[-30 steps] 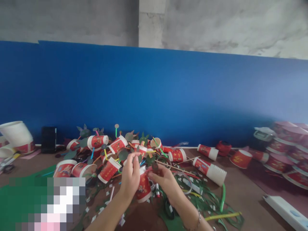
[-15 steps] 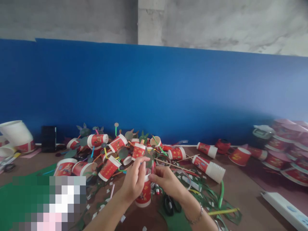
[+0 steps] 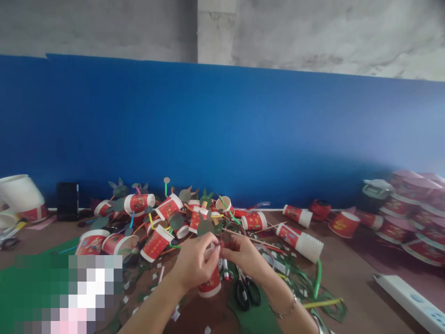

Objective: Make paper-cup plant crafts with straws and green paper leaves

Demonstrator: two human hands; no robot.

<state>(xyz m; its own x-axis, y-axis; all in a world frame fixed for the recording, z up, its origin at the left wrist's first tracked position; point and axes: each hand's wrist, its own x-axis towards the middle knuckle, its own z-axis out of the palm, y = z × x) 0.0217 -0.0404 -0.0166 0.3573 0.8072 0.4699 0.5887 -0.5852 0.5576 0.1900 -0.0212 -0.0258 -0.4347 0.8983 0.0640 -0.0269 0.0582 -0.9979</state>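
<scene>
Both my hands meet over a red paper cup [image 3: 210, 285] standing upright on the brown table [image 3: 351, 287]. My left hand [image 3: 194, 262] is closed, its fingers pinching at the cup's rim. My right hand [image 3: 239, 255] is closed too, pinching something small next to the left fingertips; green paper leaf shapes [image 3: 206, 227] stick up just above the fingers. A bracelet sits on my right wrist. Black-handled scissors [image 3: 247, 292] lie on the table right beside the cup, under my right forearm.
Behind my hands is a pile of red paper cups with coloured straws and green leaves [image 3: 153, 218]. A stack of cups [image 3: 299, 241] lies on its side to the right. Red bowls [image 3: 417, 213] stand far right, a white power strip [image 3: 410, 299] near right, green paper scraps [image 3: 306, 290] around.
My hands have drawn closer together over the cup, and the cup has gone from tilted to upright on the table. The scissors have come into view beside it.
</scene>
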